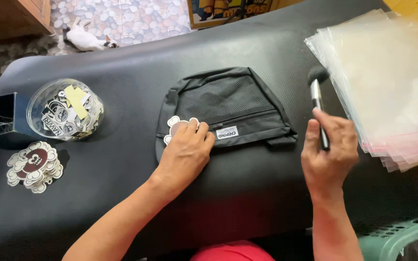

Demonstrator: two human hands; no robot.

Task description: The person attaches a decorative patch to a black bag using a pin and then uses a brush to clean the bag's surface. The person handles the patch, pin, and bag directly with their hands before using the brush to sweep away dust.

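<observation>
Hands on sticker [176, 123], brush [317, 101].

The left hand [186, 152] lies palm down, fingers [193, 129] together and pressed flat. The right hand [329, 151] is curled closed, thumb up, both forearms bare.

- We see a small white rectangular label [227, 132] sewn on the black pouch [228, 104], mid-worktop.
- We spot a stack of clear plastic bags [388, 82], pink-edged, far right.
- Far left, we've got a round clear tub [64, 110] holding black-and-white stickers.
</observation>
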